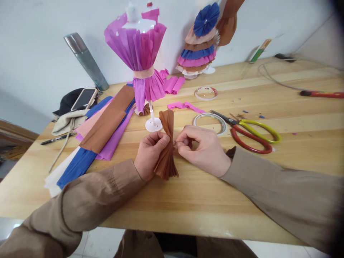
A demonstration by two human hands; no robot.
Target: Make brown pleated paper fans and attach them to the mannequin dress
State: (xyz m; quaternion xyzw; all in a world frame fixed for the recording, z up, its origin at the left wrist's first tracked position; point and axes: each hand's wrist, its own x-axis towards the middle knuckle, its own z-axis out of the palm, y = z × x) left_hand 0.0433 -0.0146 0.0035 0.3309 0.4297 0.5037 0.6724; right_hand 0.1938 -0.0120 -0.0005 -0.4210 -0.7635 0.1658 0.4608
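My left hand [152, 154] is closed on a strip of brown pleated crepe paper [168, 157], thumb and fingers pinching its middle while both ends fan out. Close by on the paper's right side, my right hand [202, 147] has its thumb and forefinger pressed together. Whatever lies between those fingertips is too small to make out. Just beyond both hands stands a small white dress form [153, 123], wrapped in purple and pink crepe paper [143, 46] that a peach band [144, 72] gathers at the waist.
Scissors [238, 123] with red and yellow handles lie right of a tape roll [209, 123]; another roll [205, 93] sits behind. Coloured crepe sheets [107, 122], a phone [84, 98] and a pen [57, 139] lie left. A flask [87, 62] and a ruffled paper dress [199, 53] stand behind.
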